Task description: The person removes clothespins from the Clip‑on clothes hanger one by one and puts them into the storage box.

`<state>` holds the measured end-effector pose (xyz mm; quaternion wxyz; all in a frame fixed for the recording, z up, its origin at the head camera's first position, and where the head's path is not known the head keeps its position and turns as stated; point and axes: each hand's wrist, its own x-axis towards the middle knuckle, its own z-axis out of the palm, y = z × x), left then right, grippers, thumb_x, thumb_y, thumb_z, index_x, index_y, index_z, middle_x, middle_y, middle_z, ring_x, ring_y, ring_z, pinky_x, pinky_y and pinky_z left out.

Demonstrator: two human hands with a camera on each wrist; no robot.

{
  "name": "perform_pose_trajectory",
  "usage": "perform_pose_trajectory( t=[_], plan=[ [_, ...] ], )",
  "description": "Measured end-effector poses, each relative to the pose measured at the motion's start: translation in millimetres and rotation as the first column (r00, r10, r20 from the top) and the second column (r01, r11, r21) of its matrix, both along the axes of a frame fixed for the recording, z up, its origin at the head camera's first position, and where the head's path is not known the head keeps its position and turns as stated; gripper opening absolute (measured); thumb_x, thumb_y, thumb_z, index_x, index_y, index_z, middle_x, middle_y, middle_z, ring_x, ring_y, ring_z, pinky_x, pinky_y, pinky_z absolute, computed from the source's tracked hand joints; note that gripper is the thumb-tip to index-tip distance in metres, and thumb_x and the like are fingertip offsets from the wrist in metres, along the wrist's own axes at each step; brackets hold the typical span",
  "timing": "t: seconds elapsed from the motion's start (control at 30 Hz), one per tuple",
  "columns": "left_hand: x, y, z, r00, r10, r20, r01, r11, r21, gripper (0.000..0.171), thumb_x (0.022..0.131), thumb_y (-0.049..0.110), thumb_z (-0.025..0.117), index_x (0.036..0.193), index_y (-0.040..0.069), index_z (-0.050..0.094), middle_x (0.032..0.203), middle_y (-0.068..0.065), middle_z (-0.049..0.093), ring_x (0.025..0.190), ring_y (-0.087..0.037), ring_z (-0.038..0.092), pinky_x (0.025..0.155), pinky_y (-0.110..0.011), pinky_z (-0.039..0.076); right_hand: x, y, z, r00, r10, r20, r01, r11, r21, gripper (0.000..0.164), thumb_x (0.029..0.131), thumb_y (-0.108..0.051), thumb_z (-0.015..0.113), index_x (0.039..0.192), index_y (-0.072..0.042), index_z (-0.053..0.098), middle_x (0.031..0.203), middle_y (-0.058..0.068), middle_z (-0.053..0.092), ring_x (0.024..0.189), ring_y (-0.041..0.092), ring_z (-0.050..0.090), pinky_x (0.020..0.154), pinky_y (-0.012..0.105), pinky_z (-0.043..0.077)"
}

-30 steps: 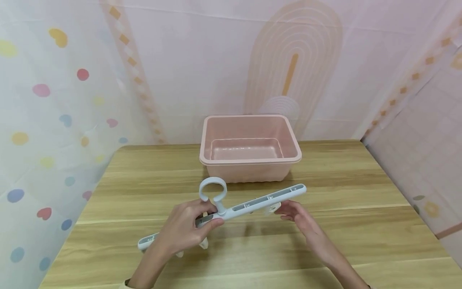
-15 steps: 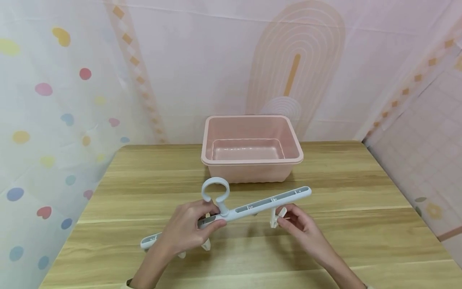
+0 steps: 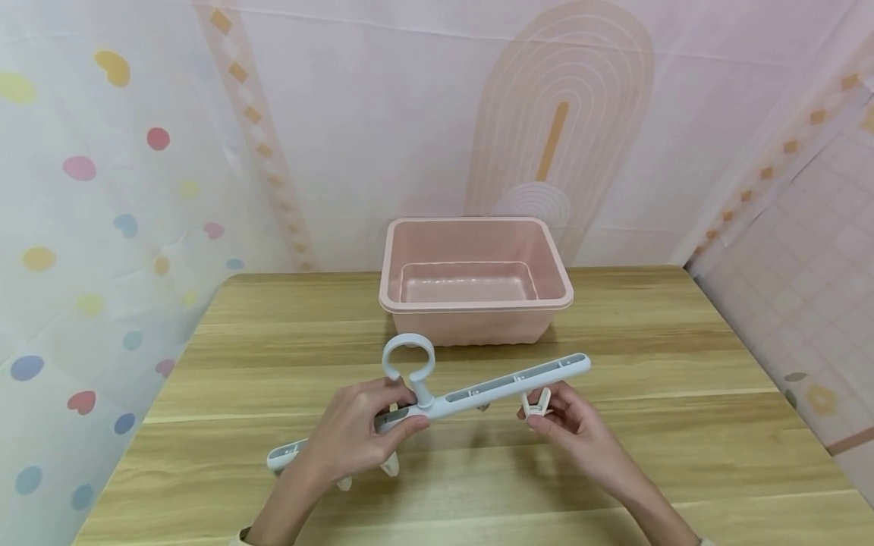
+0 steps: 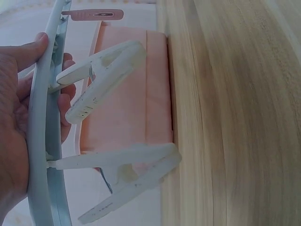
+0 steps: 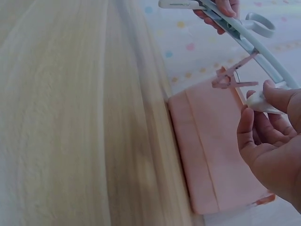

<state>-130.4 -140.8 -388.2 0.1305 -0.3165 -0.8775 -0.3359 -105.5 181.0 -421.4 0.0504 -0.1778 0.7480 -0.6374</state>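
A pale blue clip hanger (image 3: 444,408) with an open ring hook (image 3: 409,340) is held above the table, its right end tilted up. My left hand (image 3: 355,428) grips its bar just left of the hook, thumb in front and fingers behind. Under the right half, my right hand (image 3: 580,428) pinches a white clip (image 3: 537,408) between thumb and fingers. A pink clip (image 5: 230,79) hangs between the hands in the right wrist view. Two more white clips hang on the left half: one clip (image 4: 101,75) by my left fingers, another clip (image 4: 124,165) farther along.
A pink plastic basin (image 3: 474,326) stands behind the hanger at the back of the wooden table (image 3: 273,356), with nothing seen inside it. A patterned cloth backdrop (image 3: 382,114) hangs behind and along the sides.
My right hand has come to pinch the white clip, which hung down half a second ago and is now turned up, its two arms pointing upward. My left hand has hardly moved.
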Motion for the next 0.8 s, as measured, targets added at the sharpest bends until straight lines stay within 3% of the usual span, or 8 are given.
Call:
perform_pose_trajectory(
  t=[0.17,0.37,0.53,0.67,0.8],
  plan=[
    [0.0,0.2,0.2,1.0,0.003,-0.003,-0.003,1.0,-0.003,0.011,0.083,0.03,0.081,0.089,0.025,0.073,0.074,0.018,0.059,0.061,0.008,0.041,0.051,-0.013,0.035,-1.2,4.0,2.5,0.999,-0.034,-0.012,0.035,0.997,0.072,0.026,0.1,-0.008,0.06,0.121,0.006,0.058,0.112,0.008,0.066,0.103,0.01,0.069,0.09,0.023,0.057],
    [-0.1,0.2,-0.4,1.0,-0.002,-0.005,0.002,1.0,-0.016,0.011,0.083,0.03,0.081,0.09,0.024,0.073,0.075,0.017,0.06,0.062,0.007,0.042,0.051,-0.012,0.036,-0.4,7.2,6.3,0.999,-0.043,-0.029,0.047,0.986,0.163,0.022,0.103,-0.013,0.055,0.117,0.003,0.059,0.11,0.017,0.068,0.101,0.006,0.07,0.088,0.029,0.059],
    [-0.5,0.6,-2.0,1.0,-0.002,-0.021,0.002,1.0,-0.025,0.012,0.083,0.029,0.081,0.09,0.023,0.073,0.075,0.016,0.059,0.061,0.008,0.041,0.051,-0.012,0.035,0.7,8.0,8.7,0.985,-0.08,-0.154,0.115,0.965,0.234,0.014,0.102,-0.012,0.057,0.112,-0.003,0.06,0.101,0.011,0.075,0.092,0.006,0.071,0.078,0.029,0.06],
    [-1.1,1.2,-3.6,1.0,-0.005,-0.03,0.005,1.0,-0.025,0.012,0.083,0.029,0.08,0.089,0.021,0.073,0.076,0.015,0.06,0.061,0.008,0.042,0.051,-0.011,0.035,1.4,6.0,9.4,0.943,-0.154,-0.295,0.24,0.929,0.282,0.01,0.097,-0.011,0.065,0.107,-0.013,0.065,0.092,0.002,0.077,0.083,0.001,0.068,0.069,0.024,0.056],
    [-1.3,1.7,-4.7,0.999,-0.009,-0.047,0.007,1.0,-0.028,0.013,0.083,0.028,0.081,0.088,0.02,0.072,0.075,0.015,0.059,0.062,0.007,0.042,0.052,-0.01,0.035,1.6,3.7,7.0,0.868,-0.223,-0.445,0.376,0.879,0.293,0.018,0.089,-0.01,0.074,0.102,-0.022,0.069,0.081,-0.009,0.072,0.075,-0.004,0.062,0.061,0.019,0.049]
  ],
)
